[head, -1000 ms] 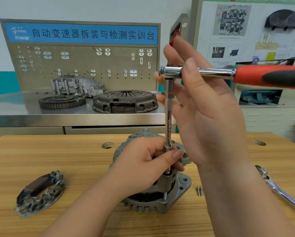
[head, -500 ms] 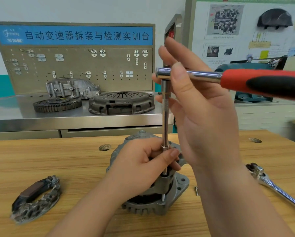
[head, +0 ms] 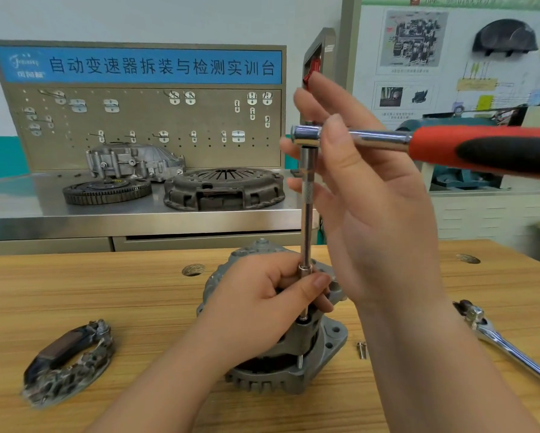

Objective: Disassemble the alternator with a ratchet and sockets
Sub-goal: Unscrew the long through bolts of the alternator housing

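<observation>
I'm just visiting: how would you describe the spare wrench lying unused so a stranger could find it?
Start at the wooden table with the grey alternator in its middle. Go to the table's right side: the spare ratchet lies flat there. Unlike the red-handled ratchet raised above the alternator, it is all bare chrome and untouched.

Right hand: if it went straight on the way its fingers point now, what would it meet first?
The right hand points up and away, its fingers passing behind the ratchet head. Beyond them the way looks free up to the red-marked grey cabinet, though depth is unclear.
</observation>
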Action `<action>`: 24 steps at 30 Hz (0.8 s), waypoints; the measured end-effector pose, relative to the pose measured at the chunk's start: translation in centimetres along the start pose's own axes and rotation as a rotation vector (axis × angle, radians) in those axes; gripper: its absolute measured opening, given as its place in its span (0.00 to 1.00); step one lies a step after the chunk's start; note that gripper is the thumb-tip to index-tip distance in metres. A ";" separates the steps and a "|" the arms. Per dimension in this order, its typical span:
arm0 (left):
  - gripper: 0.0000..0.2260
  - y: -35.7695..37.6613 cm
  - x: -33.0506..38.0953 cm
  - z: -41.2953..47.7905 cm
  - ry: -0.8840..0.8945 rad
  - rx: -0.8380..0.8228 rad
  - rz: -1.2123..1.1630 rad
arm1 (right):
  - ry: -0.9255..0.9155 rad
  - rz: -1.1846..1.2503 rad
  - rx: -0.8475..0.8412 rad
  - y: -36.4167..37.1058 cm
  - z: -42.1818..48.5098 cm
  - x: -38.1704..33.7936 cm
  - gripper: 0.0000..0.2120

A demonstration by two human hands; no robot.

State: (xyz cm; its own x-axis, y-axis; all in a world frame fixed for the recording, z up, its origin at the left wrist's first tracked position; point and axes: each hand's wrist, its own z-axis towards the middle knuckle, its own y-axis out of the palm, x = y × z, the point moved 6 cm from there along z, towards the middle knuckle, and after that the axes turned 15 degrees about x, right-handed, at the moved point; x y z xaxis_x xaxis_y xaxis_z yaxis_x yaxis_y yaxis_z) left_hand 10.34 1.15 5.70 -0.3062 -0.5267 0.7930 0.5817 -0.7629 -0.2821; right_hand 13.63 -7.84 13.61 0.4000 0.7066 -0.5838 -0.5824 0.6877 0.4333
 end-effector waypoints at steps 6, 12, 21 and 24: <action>0.14 0.0 0.2 -0.1 0.007 -0.013 -0.015 | 0.297 0.175 -0.058 0.1 0.0 1.2 0.18; 0.11 -0.2 0.1 0.1 0.020 0.007 0.024 | 0.185 0.080 -0.013 -0.1 0.1 0.9 0.14; 0.13 0.0 0.2 0.0 0.031 0.010 -0.001 | 0.268 0.149 -0.056 0.2 0.0 1.1 0.19; 0.11 0.0 0.2 0.0 0.057 0.008 0.014 | 0.318 0.141 -0.059 0.2 -0.1 1.5 0.22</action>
State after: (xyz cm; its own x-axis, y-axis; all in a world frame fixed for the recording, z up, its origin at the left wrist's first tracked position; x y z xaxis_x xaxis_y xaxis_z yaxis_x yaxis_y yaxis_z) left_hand 10.24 1.07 5.89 -0.3399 -0.5578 0.7571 0.5922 -0.7524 -0.2885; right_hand 14.04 -6.61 12.79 0.0774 0.7001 -0.7098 -0.6598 0.5697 0.4900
